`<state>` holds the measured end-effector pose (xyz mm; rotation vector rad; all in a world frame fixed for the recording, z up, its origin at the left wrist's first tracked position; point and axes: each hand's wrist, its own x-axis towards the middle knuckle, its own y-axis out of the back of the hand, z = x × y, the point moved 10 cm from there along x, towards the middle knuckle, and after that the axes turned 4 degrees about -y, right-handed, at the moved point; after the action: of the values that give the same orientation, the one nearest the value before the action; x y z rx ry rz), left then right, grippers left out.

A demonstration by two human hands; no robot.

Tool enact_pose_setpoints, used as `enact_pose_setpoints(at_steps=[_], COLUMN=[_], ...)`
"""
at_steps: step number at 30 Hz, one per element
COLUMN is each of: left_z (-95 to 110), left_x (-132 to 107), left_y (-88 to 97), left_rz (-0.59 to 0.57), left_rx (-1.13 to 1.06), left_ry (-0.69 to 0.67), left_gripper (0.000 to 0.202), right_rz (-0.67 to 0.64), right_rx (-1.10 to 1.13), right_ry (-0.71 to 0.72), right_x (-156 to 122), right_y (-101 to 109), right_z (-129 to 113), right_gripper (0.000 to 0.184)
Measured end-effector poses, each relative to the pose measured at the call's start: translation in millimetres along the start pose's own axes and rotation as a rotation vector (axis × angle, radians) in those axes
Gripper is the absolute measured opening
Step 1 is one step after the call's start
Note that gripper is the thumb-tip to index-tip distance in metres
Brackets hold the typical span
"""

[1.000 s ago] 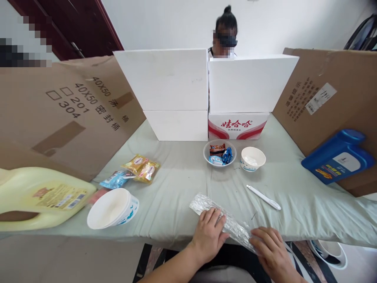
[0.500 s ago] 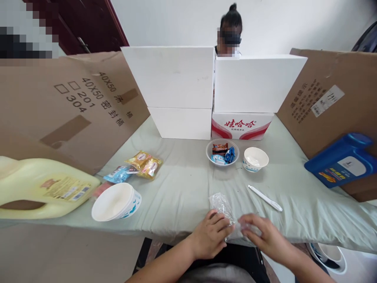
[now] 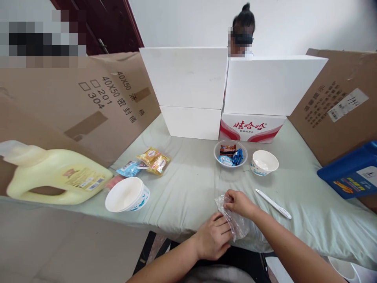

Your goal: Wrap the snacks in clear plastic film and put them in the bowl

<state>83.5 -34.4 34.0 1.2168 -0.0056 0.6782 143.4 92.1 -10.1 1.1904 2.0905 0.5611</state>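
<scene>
A crumpled clear plastic bag (image 3: 240,226) lies at the front edge of the cloth-covered table. My right hand (image 3: 239,202) pinches its far upper part between thumb and fingers. My left hand (image 3: 213,236) is at the bag's left side, fingers bent against it and holding it near the table edge; the fingertips are partly covered by the film. To the right of my hands lies a white cutter-like tool (image 3: 273,203). Beyond them stand a clear bowl (image 3: 216,156) with several wrapped snacks (image 3: 228,151) in it and a white paper bowl (image 3: 264,163).
On the left are stacked paper bowls (image 3: 125,196), gold and blue snack packets (image 3: 157,161), and a pale yellow jug (image 3: 59,177). White boxes (image 3: 188,78) form a wall at the back, with a person (image 3: 244,23) behind. Cardboard (image 3: 118,106) and a blue bottle (image 3: 350,173) flank the table.
My right hand has moved up and left across the bag to its far end, spreading the film over my left fingertips. My left hand has hardly moved; the view has shifted left.
</scene>
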Motion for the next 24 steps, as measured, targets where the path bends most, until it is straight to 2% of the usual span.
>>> enact_pose_setpoints(at_steps=[2,5,7,11,14,17,21,24], left_z=[0,-13,-24,-47,-61,-63,-63,-61], left_x=[-4,-10,-7,9,12,10,10,13], left_y=[14.8,42.0,49.5,39.8,31.5,25.9,21.6,18.1], left_rz=[0.126,0.347,0.386,0.285,0.260,0.237,0.170,0.106], left_rx=[-0.034,-0.045,-0.026,-0.007,-0.006,-0.001,0.020,0.039], left_ry=[0.011,0.100,0.149,0.212,0.274,0.295,0.323,0.312], left_gripper=[0.027,0.019,0.019,0.023,0.029,0.022,0.004,0.016], right_rz=[0.014,0.023,0.025,0.004,-0.042,-0.116,-0.218,-0.262], right_rx=[-0.017,-0.033,-0.036,-0.003,0.064,0.145,0.232,0.325], right_ry=[-0.009,-0.006,0.004,-0.007,-0.038,-0.085,-0.127,-0.129], right_x=[-2,-4,-4,-5,-11,-26,-51,-66], right_y=[1,2,2,2,1,-3,-16,-24], right_z=[0,-2,-5,-6,0,13,30,36], right_gripper=[0.013,0.013,0.013,0.011,0.018,0.027,0.030,0.031])
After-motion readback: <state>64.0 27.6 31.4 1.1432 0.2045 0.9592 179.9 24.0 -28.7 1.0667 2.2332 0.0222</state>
